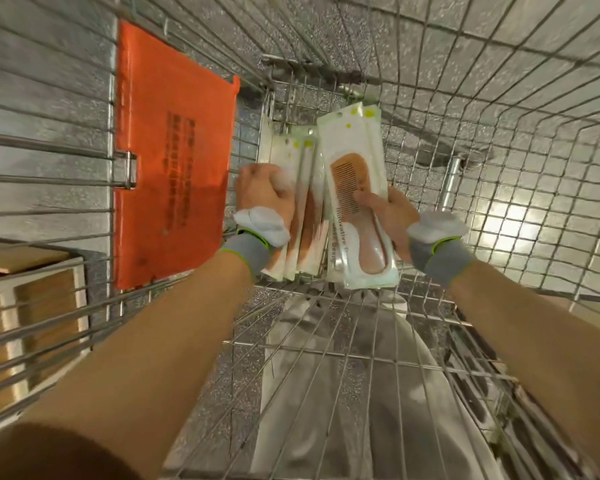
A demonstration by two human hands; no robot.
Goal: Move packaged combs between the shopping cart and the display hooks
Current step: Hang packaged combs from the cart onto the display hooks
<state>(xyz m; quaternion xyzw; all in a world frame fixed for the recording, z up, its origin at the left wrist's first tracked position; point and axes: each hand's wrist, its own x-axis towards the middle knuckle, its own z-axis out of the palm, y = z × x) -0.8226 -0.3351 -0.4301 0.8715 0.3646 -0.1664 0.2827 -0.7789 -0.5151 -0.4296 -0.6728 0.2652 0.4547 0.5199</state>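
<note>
Right hand (392,216) fingers around comb pack (357,202) ("Innovative Design"), left hand (264,192) gripping blurred packs (302,216).

The silvery wire shopping cart (430,109) around both hands is showing bright, smooth metal. Glossy clear plastic over white card is wrapping the tan comb packets (357,206) gripped in the right hand (392,216). Left of the left hand (264,192), a matt orange plastic flap (174,161) is looking scuffed. Grey knitted cloth cuffs (246,251) are covering both wrists.

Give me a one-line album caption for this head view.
Inside a wire shopping cart, left hand and right hand each grip packaged combs.
</note>
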